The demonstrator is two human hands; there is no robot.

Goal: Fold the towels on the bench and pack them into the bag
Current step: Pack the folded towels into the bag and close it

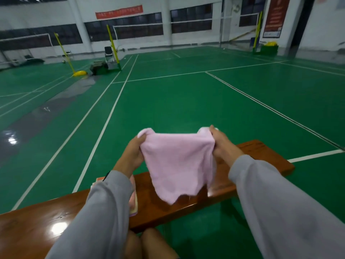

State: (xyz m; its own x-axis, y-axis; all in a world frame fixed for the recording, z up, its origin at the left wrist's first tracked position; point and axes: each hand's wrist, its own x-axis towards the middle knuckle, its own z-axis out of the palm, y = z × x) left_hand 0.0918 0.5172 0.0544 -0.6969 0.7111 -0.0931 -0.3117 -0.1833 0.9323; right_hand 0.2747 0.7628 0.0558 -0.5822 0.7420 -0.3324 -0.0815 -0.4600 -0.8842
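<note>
A pink towel (178,165) hangs in the air above the brown wooden bench (261,152), its lower edge just over the bench top. My left hand (133,152) grips the towel's upper left corner. My right hand (223,144) grips its upper right corner. A small stack of folded towels (134,204) lies on the bench under my left forearm, mostly hidden by my grey sleeve. No bag is in view.
The bench runs from lower left to middle right on a green court floor (186,101) with white lines. Yellow net posts (79,72), a chair (109,53) and some gear stand far off at the back left. My knees (149,243) show below the bench.
</note>
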